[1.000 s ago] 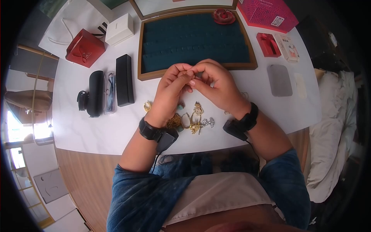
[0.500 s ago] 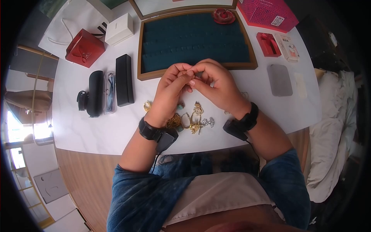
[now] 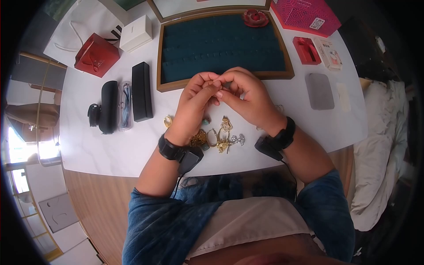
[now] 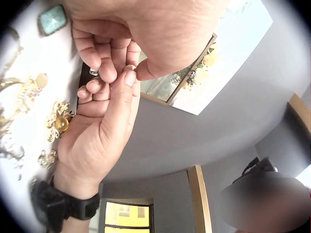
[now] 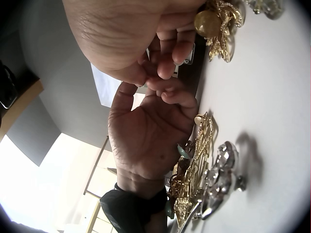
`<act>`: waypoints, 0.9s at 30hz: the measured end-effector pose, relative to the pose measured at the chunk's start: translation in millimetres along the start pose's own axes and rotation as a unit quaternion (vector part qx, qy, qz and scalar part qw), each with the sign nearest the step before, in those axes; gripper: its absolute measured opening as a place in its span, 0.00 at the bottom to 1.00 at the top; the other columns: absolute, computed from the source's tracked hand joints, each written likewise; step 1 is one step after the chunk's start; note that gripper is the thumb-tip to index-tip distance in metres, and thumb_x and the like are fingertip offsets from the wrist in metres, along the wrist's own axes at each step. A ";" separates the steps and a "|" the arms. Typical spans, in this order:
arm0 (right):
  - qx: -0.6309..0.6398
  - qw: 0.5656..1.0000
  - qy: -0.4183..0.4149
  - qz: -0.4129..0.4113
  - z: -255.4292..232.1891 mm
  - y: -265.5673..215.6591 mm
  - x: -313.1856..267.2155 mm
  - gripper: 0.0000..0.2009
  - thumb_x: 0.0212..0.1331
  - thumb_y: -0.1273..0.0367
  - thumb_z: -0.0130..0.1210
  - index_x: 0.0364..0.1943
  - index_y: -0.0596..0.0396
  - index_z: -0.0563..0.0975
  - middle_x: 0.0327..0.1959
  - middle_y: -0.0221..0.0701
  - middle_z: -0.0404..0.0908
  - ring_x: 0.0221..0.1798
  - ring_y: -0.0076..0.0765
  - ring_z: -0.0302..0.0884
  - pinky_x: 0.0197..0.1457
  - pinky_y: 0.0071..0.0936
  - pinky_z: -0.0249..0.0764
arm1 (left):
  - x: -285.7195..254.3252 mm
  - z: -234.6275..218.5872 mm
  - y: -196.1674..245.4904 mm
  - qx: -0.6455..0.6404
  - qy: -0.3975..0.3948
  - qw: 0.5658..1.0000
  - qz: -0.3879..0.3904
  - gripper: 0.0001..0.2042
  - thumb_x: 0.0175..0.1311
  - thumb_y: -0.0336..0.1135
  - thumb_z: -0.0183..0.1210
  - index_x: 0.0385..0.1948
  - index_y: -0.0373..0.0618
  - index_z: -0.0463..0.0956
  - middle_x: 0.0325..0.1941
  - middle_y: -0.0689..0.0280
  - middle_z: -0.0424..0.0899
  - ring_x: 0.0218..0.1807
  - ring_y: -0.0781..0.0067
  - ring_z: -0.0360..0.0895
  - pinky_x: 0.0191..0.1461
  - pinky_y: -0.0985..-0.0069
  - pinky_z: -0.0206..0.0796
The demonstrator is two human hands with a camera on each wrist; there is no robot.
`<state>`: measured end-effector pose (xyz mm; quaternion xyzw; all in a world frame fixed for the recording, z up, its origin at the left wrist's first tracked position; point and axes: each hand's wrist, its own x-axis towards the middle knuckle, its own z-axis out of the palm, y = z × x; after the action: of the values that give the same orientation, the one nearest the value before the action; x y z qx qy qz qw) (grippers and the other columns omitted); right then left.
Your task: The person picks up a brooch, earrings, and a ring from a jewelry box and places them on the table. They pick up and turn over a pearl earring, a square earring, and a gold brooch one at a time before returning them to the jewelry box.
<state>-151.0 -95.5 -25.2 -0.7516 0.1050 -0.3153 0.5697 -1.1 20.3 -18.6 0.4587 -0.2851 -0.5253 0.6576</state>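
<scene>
In front of the jewellery case, my left hand (image 3: 194, 104) and right hand (image 3: 249, 95) meet at their fingertips, thumbs and forefingers pinched together. A tiny pale thing (image 4: 130, 67) shows between the fingertips in the left wrist view; I cannot tell its kind. Below the hands lies a pile of jewellery: a gold hoop (image 3: 212, 138), a gold flower-like piece (image 3: 222, 145), a silver crystal piece (image 3: 238, 139) and a square turquoise stone (image 4: 52, 20). A gold ring-shaped piece (image 3: 168, 121) lies just left of my left wrist.
The open wooden jewellery case (image 3: 225, 44) has a dark green lining and a red flower (image 3: 256, 19) at its far corner. Left stand a long black box (image 3: 141, 91), a black case (image 3: 110, 106) and a red bag (image 3: 97, 54). Right are a red box (image 3: 307, 51) and a grey pad (image 3: 319, 91).
</scene>
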 end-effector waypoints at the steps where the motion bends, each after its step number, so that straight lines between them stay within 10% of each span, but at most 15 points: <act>1: 0.000 1.000 0.000 0.000 0.1 0.1 0.0 0.11 0.65 0.75 0.66 0.50 0.57 0.80 0.46 0.27 0.77 0.35 0.18 0.75 0.37 0.18 0.73 | 0.0 0.1 0.0 0.000 -0.001 1.000 0.001 0.09 0.81 0.33 0.51 0.55 0.42 0.74 0.47 0.67 0.83 0.45 0.81 0.77 0.51 0.79 0.68; 27: 0.001 1.000 -0.004 -0.005 -0.7 -2.7 0.6 0.11 0.65 0.76 0.65 0.50 0.56 0.80 0.46 0.28 0.77 0.37 0.19 0.76 0.38 0.19 0.74 | 0.4 -0.7 -0.2 -0.002 -0.002 1.000 0.002 0.09 0.80 0.32 0.52 0.55 0.42 0.74 0.50 0.67 0.83 0.46 0.80 0.77 0.52 0.78 0.69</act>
<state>-151.6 -95.4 -22.4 -0.7527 0.0987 -0.3154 0.5694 -0.4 20.2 -19.1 0.4559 -0.2856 -0.5256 0.6590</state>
